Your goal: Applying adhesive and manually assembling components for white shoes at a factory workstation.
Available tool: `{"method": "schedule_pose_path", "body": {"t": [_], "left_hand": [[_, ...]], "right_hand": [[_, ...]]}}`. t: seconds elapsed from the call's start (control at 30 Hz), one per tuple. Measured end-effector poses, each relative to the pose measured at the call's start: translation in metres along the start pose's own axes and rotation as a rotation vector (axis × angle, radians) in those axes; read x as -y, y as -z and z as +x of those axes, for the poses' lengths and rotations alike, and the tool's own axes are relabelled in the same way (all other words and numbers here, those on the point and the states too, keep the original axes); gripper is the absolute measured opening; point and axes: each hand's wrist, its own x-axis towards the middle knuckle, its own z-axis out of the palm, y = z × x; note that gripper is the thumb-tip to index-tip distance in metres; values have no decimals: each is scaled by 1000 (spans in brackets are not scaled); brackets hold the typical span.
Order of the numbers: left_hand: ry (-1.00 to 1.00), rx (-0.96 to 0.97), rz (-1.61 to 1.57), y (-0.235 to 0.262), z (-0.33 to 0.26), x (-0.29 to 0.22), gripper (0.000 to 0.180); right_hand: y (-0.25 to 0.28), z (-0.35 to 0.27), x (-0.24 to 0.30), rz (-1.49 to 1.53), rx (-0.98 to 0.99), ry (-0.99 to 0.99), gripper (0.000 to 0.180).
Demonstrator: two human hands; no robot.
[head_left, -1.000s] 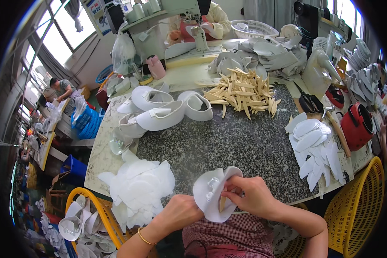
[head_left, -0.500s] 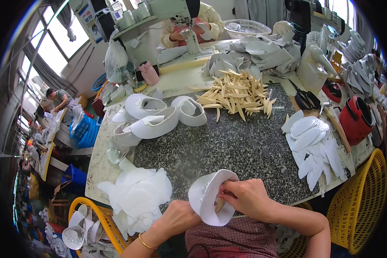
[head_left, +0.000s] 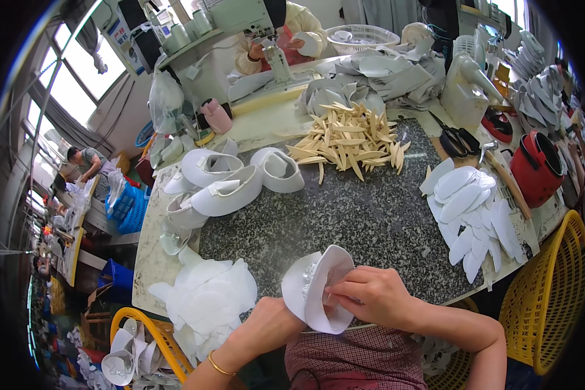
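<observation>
My left hand [head_left: 274,321] grips a white shoe upper [head_left: 292,281] from its left side, holding it tilted with the opening toward my right. Clear shiny beads decorate the upper's outer face. Fingers of my right hand [head_left: 374,294] are bent and pressed together inside the opening; what they pinch is hidden. Left of my hands lies a heap of thin white oval pieces [head_left: 209,294]. Beyond, several finished-looking white uppers [head_left: 227,194] stand in a cluster. A pile of cream curved slips [head_left: 351,140] lies at the far side of the dark speckled slab [head_left: 292,224].
White insole-shaped pieces [head_left: 465,195] are heaped at the right, near black scissors [head_left: 458,140], a hammer [head_left: 508,179] and a red pot [head_left: 536,172]. Yellow baskets [head_left: 552,286] flank the table. Across it a person works at a sewing machine [head_left: 278,62].
My right hand has shifted slightly, its fingers now nearer the upper's inner edge. The cream slip glimpsed inside the opening no longer shows clearly. My view has turned slightly.
</observation>
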Motion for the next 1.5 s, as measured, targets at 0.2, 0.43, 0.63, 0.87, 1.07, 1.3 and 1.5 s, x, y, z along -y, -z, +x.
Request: {"method": "schedule_pose_path", "body": {"t": [0.2, 0.43, 0.63, 0.87, 1.07, 1.3, 1.5], "left_hand": [[-15, 44, -63, 2, 4, 5, 20], [-47, 52, -8, -2, 1, 5, 24], [85, 120, 21, 11, -1, -12, 38], [100, -111, -91, -22, -24, -18, 28], [-42, -450, -126, -46, -48, -17, 18], [-50, -473, -11, -54, -52, -19, 16], [142, -411, -134, -38, -51, -22, 14]], "right_hand": [[-3, 7, -1, -104, 36, 10, 12], [-3, 12, 2, -227, 16, 48, 13], [-1, 13, 2, -338, 335, -86, 12], [1, -16, 10, 107, 310, 58, 41], [1, -19, 8, 81, 329, 218, 41], [0, -22, 3, 42, 353, 267, 31], [5, -20, 6, -21, 340, 385, 27]]}}
